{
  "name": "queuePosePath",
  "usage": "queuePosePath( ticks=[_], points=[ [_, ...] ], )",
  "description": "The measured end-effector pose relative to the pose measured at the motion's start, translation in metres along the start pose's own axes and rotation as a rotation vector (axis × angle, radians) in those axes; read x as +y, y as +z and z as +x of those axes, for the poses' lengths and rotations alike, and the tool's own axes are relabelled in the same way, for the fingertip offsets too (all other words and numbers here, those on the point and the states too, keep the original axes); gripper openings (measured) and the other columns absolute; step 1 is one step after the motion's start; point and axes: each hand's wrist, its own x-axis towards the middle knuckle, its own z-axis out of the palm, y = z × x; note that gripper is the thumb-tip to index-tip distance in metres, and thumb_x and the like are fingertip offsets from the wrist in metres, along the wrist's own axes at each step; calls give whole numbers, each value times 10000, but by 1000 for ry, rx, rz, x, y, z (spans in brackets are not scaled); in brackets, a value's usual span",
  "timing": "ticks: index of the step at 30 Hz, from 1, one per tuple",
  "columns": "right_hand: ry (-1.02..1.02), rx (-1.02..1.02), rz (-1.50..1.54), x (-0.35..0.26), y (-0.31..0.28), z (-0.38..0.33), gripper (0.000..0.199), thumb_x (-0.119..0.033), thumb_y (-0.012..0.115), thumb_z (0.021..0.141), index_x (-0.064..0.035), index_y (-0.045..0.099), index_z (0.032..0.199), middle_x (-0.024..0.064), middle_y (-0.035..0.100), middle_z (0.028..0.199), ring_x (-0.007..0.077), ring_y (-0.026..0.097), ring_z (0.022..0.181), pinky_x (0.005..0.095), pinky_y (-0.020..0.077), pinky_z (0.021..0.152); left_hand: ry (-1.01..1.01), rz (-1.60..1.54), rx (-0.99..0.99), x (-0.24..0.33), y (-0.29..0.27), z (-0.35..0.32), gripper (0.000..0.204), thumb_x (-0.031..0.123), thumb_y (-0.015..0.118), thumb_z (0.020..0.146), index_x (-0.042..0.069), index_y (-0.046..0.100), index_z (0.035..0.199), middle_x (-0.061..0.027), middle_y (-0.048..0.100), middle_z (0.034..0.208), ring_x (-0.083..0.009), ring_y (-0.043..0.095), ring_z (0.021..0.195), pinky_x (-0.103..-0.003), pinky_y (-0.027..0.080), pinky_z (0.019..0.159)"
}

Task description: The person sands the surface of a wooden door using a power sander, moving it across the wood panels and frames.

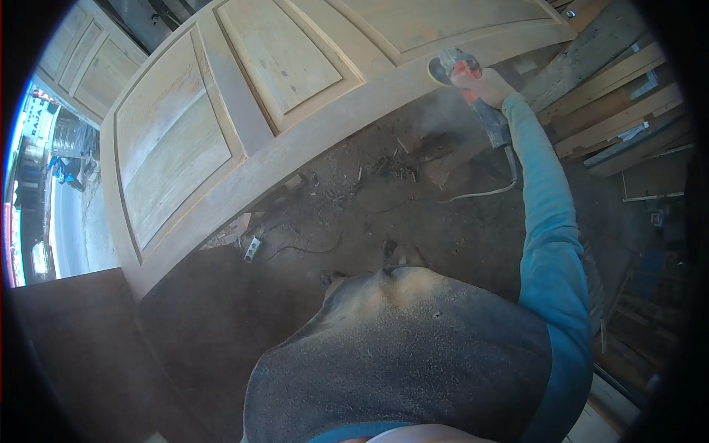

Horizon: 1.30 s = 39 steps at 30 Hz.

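My right hand (pixel 493 87) is closed around a red and grey angle grinder (pixel 489 122), out at the upper right with the arm stretched forward. The grinder's round yellowish disc (pixel 439 71) is at the near edge of a large panelled wooden door (pixel 247 144); whether it touches the wood I cannot tell. Pale dust hangs in the air below the tool. Bare wood shows across the door, with raised panels and some lighter patches. My left hand is out of view.
The grinder's cord (pixel 487 193) trails onto a dirt floor strewn with wood scraps (pixel 391 170). A white power strip (pixel 252 249) lies near the door. Timber boards (pixel 620 85) are stacked at the right. Another panelled door (pixel 92 55) stands far left, beside a bright street opening.
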Motion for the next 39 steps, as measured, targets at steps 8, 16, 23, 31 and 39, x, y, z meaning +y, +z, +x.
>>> queuePosePath(
  ticks=[8, 16, 23, 31, 39],
  points=[
    [-187, -62, -55, -48, 60, -37, 676, -558, 769, 820, 61, 739, 1089, 189, 753, 984, 294, 716, 925, 388, 526, 866, -73, -34, 170, -2, -30, 10, 575, 465, 606, 1021, -34, 673, 1300, -215, 737, 1217, -339, 692, 1159, -409, 532, 964],
    [100, 139, -55, -14, 0, 22, 808, -624, 782, 785, 106, 721, 1125, 133, 724, 1016, 181, 673, 940, 322, 515, 807, -231, 218, 23, -197, -6, 18, 603, 500, 646, 996, -23, 683, 1295, -225, 729, 1231, -361, 685, 1170, -427, 510, 1012],
    [-149, -115, -42, -143, 188, -42, 667, -580, 782, 813, 49, 757, 1033, 182, 762, 981, 272, 735, 943, 393, 540, 860, -3, 99, -67, -179, -26, 56, 626, 512, 640, 992, -40, 680, 1285, -236, 711, 1262, -372, 676, 1184, -442, 505, 1022],
    [-221, -268, -295, -281, 351, -139, 795, -570, 744, 833, 106, 629, 1237, 210, 752, 966, 311, 738, 990, 398, 558, 921, 184, -141, 62, 8, -134, 63, 506, 388, 611, 1029, -48, 664, 1280, -212, 736, 1182, -324, 695, 1114, -413, 533, 955],
    [-89, -115, -125, -171, 244, -113, 513, -462, 784, 873, -6, 746, 1106, 103, 751, 948, 186, 708, 890, 327, 537, 827, 67, 86, -1, -76, -103, 65, 576, 451, 604, 1003, -58, 671, 1263, -260, 718, 1204, -389, 685, 1141, -436, 515, 993]
  ],
)
